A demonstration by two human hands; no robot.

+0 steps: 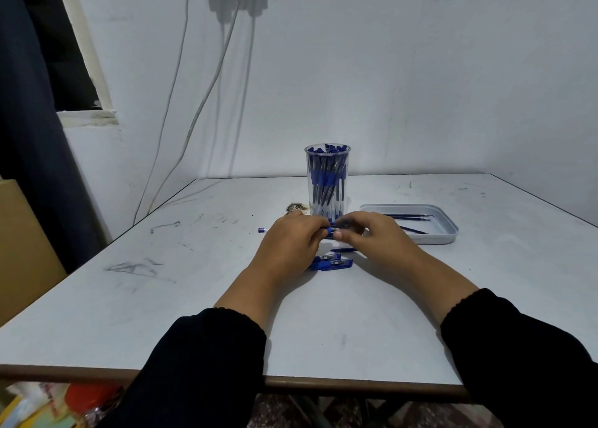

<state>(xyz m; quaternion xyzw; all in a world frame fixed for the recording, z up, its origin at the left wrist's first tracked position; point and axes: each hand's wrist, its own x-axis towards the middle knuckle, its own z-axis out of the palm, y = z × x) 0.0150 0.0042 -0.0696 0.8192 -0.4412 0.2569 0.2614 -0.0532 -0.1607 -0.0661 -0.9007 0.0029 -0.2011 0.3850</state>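
My left hand (291, 238) and right hand (373, 233) meet at the middle of the counter (194, 314), just before the clear cup (327, 181) of pens, fingers (348, 235) of both curled and pinching one blue pen (330, 230); I judge I'm pulling it apart, needing a steady opposing twist next.

Black-sleeved forearms stretch forward; the left hand (291, 238) and right hand (367, 233) meet just in front of the clear cup (327, 175), curled fingers pinching a blue pen (329, 231).
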